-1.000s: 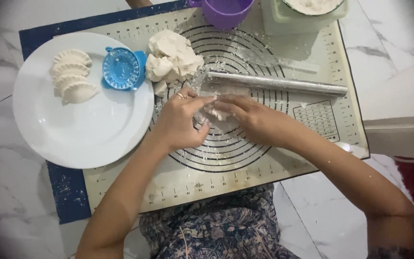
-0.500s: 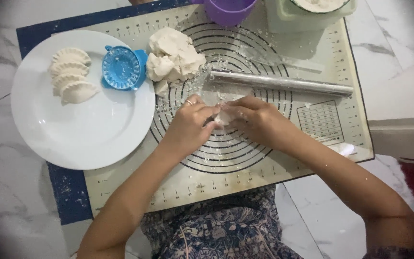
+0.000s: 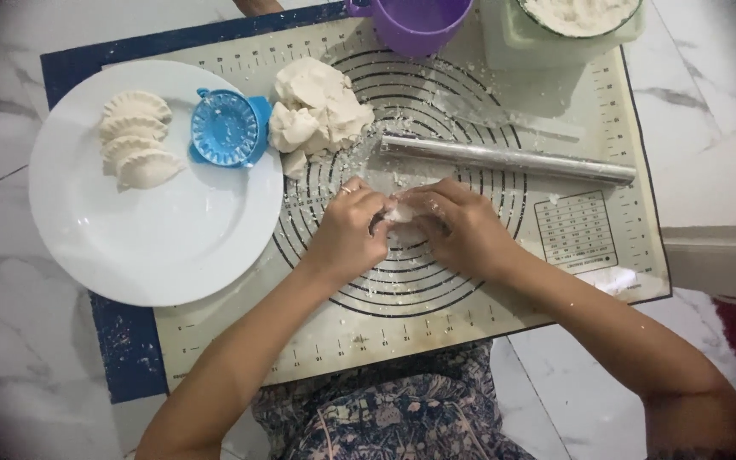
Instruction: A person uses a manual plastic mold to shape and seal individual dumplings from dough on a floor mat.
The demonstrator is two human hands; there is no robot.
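Closer together now, both hands (image 3: 402, 226) pinch a dough piece (image 3: 401, 212) (fingers curled).

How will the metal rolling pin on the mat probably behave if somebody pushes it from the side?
The rolling pin is a smooth, round, shiny rod lying flat on the baking mat, so it would probably roll easily. It looks like metal, so likely stiff and rather heavy for its size. Flour dust on it may make it a bit slippery.

Setting: home kitchen, pastry prep. Evidence: ringed silicone baking mat (image 3: 589, 247) on marble floor; on the mat, steel rolling pin (image 3: 504, 158), dough lump (image 3: 317, 111); left of it, plate (image 3: 172, 247) of dumplings (image 3: 134, 136).
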